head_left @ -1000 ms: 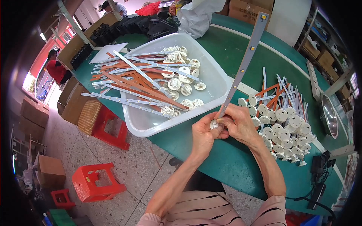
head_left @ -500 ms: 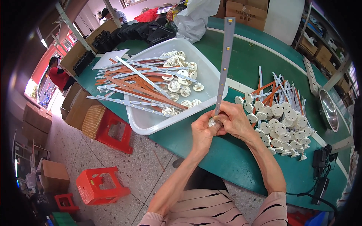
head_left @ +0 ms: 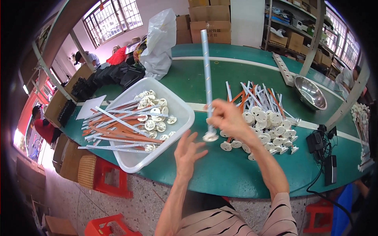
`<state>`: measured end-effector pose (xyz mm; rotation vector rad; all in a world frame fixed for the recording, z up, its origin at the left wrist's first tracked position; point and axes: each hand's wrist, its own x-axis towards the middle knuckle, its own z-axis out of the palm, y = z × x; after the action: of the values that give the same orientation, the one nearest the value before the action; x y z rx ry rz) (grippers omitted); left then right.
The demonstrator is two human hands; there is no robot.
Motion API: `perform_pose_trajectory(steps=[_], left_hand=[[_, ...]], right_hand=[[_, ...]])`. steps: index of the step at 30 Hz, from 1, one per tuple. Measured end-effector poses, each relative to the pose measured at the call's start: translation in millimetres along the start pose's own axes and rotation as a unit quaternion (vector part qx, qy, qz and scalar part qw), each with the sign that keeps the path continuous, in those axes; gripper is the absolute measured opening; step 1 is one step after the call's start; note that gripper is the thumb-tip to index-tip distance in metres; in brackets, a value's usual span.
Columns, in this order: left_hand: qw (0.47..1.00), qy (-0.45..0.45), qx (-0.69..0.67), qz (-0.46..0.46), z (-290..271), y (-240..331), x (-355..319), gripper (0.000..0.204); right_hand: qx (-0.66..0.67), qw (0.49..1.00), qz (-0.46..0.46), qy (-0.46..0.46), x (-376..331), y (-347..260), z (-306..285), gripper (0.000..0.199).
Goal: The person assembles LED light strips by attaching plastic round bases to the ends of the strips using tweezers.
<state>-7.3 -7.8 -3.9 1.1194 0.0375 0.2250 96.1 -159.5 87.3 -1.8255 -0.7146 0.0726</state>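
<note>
My right hand [head_left: 228, 118] grips an LED strip [head_left: 207, 70] near its lower end. The strip stands nearly upright, and a round white base [head_left: 210, 137] hangs at its bottom. My left hand [head_left: 187, 151] is apart from it, fingers spread and holding nothing, close to the near right rim of a white plastic tub [head_left: 185, 114]. Inside the tub lie many silver and orange-brown strips [head_left: 118, 122] with round white bases. To the right of my right hand is a heap of strips with white bases [head_left: 271, 129], their discs facing me.
All this rests on a green table [head_left: 185, 84]. A metal bowl [head_left: 310, 92] and a power strip [head_left: 283, 69] lie at the far right. Black adapters with cables [head_left: 317, 141] sit near the right edge. Black parts [head_left: 106, 74] and a white plastic bag [head_left: 159, 45] stand behind the tub.
My hands have come apart: the left has let go and opened. The right has carried the strip with its base toward the heap. The view has tilted up and turned right.
</note>
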Motion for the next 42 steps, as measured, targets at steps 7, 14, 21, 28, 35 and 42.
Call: perform_pose_trajectory(steps=[7,14,21,28,35,42], left_hand=[[0.999,0.03,-0.025,-0.024,0,1,3,0.055],[0.998,0.048,-0.021,-0.024,-2,1,3,0.049],[0.998,0.047,-0.035,-0.034,-2,-1,6,0.045],[0.998,0.019,-0.034,-0.043,-7,-3,6,0.045],[0.999,-0.002,-0.037,-0.027,-3,-14,5,0.042],[0.999,-0.027,-0.001,-0.032,-7,-12,5,0.036]], right_hand=[[-0.139,0.975,0.112,0.133,0,-37,-134,0.032],[-0.312,0.899,0.274,0.14,1,26,-159,0.023],[-0.537,0.793,0.233,0.167,-6,12,-146,0.015],[-0.217,0.965,-0.118,0.09,26,-66,-19,0.013],[-0.37,0.916,-0.145,-0.049,122,6,133,0.016],[-0.495,0.859,-0.095,-0.094,129,2,167,0.012]])
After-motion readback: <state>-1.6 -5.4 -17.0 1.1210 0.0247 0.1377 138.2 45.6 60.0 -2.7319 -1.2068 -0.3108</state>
